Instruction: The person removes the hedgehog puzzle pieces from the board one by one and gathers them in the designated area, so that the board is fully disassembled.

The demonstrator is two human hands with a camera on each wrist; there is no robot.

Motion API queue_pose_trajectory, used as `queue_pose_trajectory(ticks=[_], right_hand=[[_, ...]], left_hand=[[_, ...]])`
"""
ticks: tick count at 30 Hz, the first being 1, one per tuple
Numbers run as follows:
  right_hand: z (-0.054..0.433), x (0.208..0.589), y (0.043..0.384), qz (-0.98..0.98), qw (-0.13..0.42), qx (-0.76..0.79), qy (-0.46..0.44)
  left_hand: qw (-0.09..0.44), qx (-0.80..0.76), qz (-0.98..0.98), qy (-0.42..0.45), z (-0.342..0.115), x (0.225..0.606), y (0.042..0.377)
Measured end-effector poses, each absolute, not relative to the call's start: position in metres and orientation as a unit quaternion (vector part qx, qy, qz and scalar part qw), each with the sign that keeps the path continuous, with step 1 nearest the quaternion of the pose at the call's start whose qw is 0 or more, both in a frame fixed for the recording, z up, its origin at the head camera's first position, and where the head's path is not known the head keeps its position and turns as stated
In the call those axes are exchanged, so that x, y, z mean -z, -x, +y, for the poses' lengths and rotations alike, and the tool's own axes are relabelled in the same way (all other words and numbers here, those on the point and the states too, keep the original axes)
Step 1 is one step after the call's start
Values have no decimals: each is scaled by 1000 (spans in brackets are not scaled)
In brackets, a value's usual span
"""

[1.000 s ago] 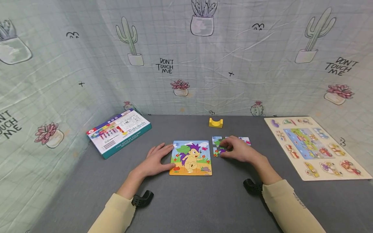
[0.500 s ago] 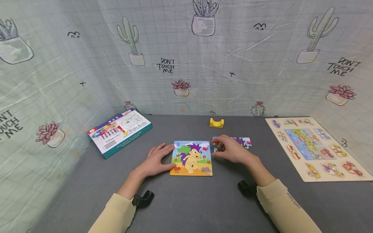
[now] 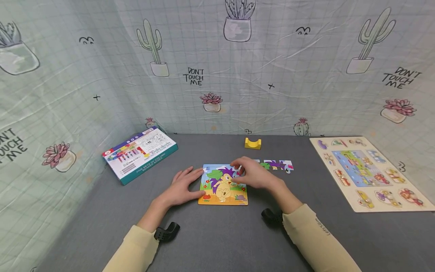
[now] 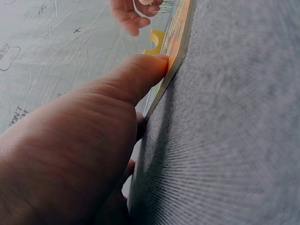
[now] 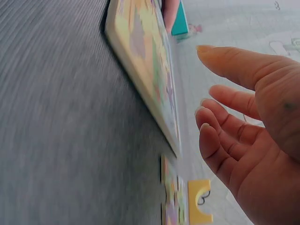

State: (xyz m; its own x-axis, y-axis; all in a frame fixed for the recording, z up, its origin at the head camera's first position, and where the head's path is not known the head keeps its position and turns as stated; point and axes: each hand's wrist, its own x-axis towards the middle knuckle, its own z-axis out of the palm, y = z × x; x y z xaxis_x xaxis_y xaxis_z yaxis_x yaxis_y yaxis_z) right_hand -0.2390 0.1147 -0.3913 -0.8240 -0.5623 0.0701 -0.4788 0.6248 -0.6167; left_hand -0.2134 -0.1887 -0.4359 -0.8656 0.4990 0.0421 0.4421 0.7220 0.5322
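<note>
Hedgehog puzzle board (image 3: 218,202) is lying flat on the grey table (image 3: 217,234), face up, straight ahead of the person and between the two hands. Left hand (image 3: 178,189) is resting along its left side, fingers long and loosely spread, the thumb bearing down near the close left corner; it is steadying rather than gripping. Right hand (image 3: 256,173) is hovering over the far right part of the picture. Right wrist view: thumb and fingers are standing well apart in a wide, part-curved pinch shape, nothing between them, tips clear of the surface. Loose puzzle pieces (image 3: 279,165) are lying just beyond the board on the right; the right hand is hiding some from above, so the count is uncertain.

Yellow block (image 3: 253,144) is sitting behind, peg board (image 3: 374,172) far right, boxed set (image 3: 141,155) far left.

On handling, my judgement: the left thumb is serving best by pressing lightly on the rim, holding the board from sliding without covering a seam. The right fingertips are wanting a low, near-vertical approach, meeting one piece edge at a time. A flat sideways drag is risking neighbouring pieces shifting; a nail under the seam is likely helping.
</note>
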Motion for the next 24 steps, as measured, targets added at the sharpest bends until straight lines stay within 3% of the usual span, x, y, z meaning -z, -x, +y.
queue_pose_trajectory(ticks=[24], right_hand=[[79, 401, 235, 916, 126, 276, 261]], left_hand=[[45, -276, 924, -260, -190, 437, 214]])
